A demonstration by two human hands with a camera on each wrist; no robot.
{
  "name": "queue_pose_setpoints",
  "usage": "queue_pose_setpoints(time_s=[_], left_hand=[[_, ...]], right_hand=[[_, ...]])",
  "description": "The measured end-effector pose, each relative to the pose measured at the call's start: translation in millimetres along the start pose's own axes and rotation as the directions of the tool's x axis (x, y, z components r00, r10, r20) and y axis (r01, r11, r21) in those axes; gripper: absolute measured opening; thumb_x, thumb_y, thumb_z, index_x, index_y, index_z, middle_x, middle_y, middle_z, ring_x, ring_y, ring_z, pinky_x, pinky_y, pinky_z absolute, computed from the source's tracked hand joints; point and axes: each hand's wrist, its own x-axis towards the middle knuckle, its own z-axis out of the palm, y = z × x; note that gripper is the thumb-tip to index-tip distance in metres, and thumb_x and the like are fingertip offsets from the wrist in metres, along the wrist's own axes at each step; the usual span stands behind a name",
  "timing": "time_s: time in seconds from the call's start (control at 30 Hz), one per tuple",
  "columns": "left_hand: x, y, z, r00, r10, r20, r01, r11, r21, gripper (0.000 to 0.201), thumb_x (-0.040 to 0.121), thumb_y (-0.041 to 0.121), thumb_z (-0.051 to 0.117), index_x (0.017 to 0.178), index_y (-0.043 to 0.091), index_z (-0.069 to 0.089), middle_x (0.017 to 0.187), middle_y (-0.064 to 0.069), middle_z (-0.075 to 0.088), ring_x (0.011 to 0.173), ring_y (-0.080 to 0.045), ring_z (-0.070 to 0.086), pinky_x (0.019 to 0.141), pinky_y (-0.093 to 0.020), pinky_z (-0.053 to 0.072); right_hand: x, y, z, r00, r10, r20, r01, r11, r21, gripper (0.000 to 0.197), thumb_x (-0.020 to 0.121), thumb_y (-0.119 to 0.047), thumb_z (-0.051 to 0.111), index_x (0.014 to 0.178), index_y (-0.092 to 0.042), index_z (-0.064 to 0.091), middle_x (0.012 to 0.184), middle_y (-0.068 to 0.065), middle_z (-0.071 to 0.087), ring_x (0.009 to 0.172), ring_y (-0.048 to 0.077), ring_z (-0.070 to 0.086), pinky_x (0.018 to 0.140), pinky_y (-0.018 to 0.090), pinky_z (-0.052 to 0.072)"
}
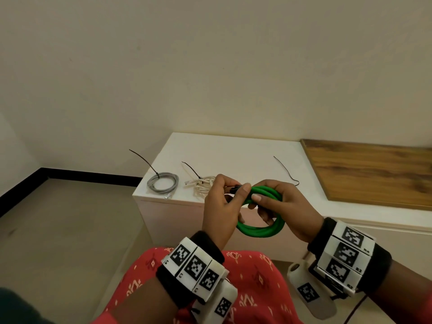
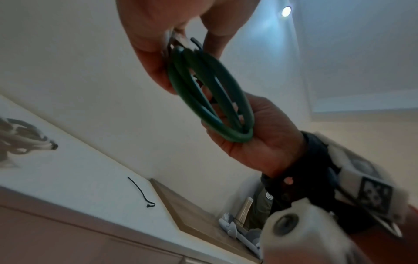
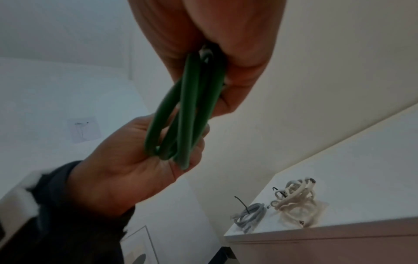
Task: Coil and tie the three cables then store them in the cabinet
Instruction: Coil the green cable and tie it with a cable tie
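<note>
A green cable (image 1: 261,229) is coiled into a small ring held above my lap, in front of the white cabinet (image 1: 245,153). My left hand (image 1: 233,187) pinches the coil's upper part, where a dark connector end shows. My right hand (image 1: 264,206) grips the coil from the right, with its fingers curled through the ring. The left wrist view shows the green coil (image 2: 210,92) between both hands, and so does the right wrist view, where the green coil (image 3: 185,110) hangs. A grey coil (image 1: 163,182) and a cream cable bundle (image 1: 203,184), each with a black zip tie, lie on the cabinet top.
A loose black zip tie (image 1: 286,170) lies on the cabinet top behind my right hand. A wooden panel (image 1: 374,171) adjoins the cabinet on the right. The floor (image 1: 58,230) lies to the left, with a black skirting along the wall.
</note>
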Motion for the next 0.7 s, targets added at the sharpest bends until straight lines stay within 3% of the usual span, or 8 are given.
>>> queue_pose_setpoints(time_s=[0.1, 0.2, 0.27, 0.37, 0.5, 0.63, 0.7], left_hand=[[2, -1, -2, 0.994, -0.058, 0.097, 0.063, 0.997, -0.044, 0.005, 0.089, 0.017, 0.055, 0.091, 0.012, 0.054, 0.071, -0.005, 0.056, 0.045, -0.010, 0.051, 0.039, -0.025, 0.046], [6, -1, -5, 0.970, -0.150, 0.190, 0.174, 0.978, -0.119, 0.016, 0.091, 0.016, 0.051, 0.096, 0.003, 0.059, 0.066, -0.010, 0.062, 0.045, -0.015, 0.054, 0.043, -0.025, 0.049], [10, -1, -7, 0.935, -0.241, 0.262, 0.289, 0.943, -0.164, 0.020, 0.092, 0.017, 0.050, 0.097, 0.001, 0.062, 0.068, -0.013, 0.066, 0.047, -0.016, 0.057, 0.047, -0.027, 0.053], [17, -2, -11, 0.865, -0.347, 0.363, 0.428, 0.887, -0.172, 0.023, 0.093, 0.019, 0.047, 0.093, 0.002, 0.062, 0.066, -0.013, 0.063, 0.047, -0.017, 0.058, 0.050, -0.028, 0.054], [25, -9, -15, 0.782, -0.423, 0.458, 0.525, 0.843, -0.118, 0.021, 0.094, 0.018, 0.045, 0.089, 0.008, 0.061, 0.067, -0.008, 0.065, 0.052, -0.015, 0.062, 0.057, -0.027, 0.057], [33, -20, -10, 0.821, -0.448, 0.355, 0.519, 0.844, -0.135, 0.014, 0.093, 0.008, 0.046, 0.088, 0.006, 0.060, 0.053, 0.000, 0.062, 0.043, -0.010, 0.057, 0.051, -0.022, 0.054], [37, -26, -7, 0.838, -0.449, 0.310, 0.507, 0.851, -0.138, 0.015, 0.092, 0.004, 0.047, 0.086, 0.007, 0.059, 0.051, 0.001, 0.060, 0.041, -0.007, 0.055, 0.047, -0.019, 0.052]], right_hand=[[2, 3, -2, 0.997, -0.047, -0.056, 0.047, 0.999, -0.012, 0.018, 0.085, -0.006, 0.056, 0.102, -0.010, 0.053, 0.067, 0.011, 0.063, 0.043, 0.011, 0.051, 0.041, 0.021, 0.044], [5, 6, -3, 0.991, -0.089, -0.097, 0.089, 0.996, -0.014, 0.018, 0.079, -0.019, 0.059, 0.094, -0.010, 0.056, 0.058, 0.005, 0.063, 0.039, 0.012, 0.050, 0.038, 0.020, 0.041], [10, 8, -5, 0.988, -0.097, -0.123, 0.096, 0.995, -0.018, 0.019, 0.078, -0.022, 0.059, 0.087, -0.006, 0.058, 0.055, 0.005, 0.062, 0.038, 0.013, 0.048, 0.037, 0.019, 0.038], [19, 15, -10, 0.989, -0.088, -0.119, 0.076, 0.992, -0.097, 0.010, 0.085, -0.013, 0.059, 0.084, -0.003, 0.059, 0.054, 0.008, 0.056, 0.039, 0.014, 0.046, 0.037, 0.020, 0.037], [31, 28, -16, 0.991, -0.050, -0.120, 0.033, 0.990, -0.137, 0.010, 0.086, -0.010, 0.057, 0.084, -0.001, 0.058, 0.055, 0.007, 0.051, 0.041, 0.014, 0.042, 0.037, 0.019, 0.035], [43, 41, -16, 0.995, -0.016, -0.100, 0.006, 0.995, -0.096, 0.009, 0.088, -0.012, 0.057, 0.086, -0.003, 0.057, 0.057, 0.008, 0.053, 0.040, 0.012, 0.046, 0.038, 0.019, 0.037], [50, 46, -19, 0.999, 0.032, -0.043, -0.034, 0.999, -0.040, 0.020, 0.088, -0.022, 0.055, 0.091, -0.003, 0.057, 0.062, 0.008, 0.058, 0.044, 0.013, 0.054, 0.041, 0.019, 0.042]])
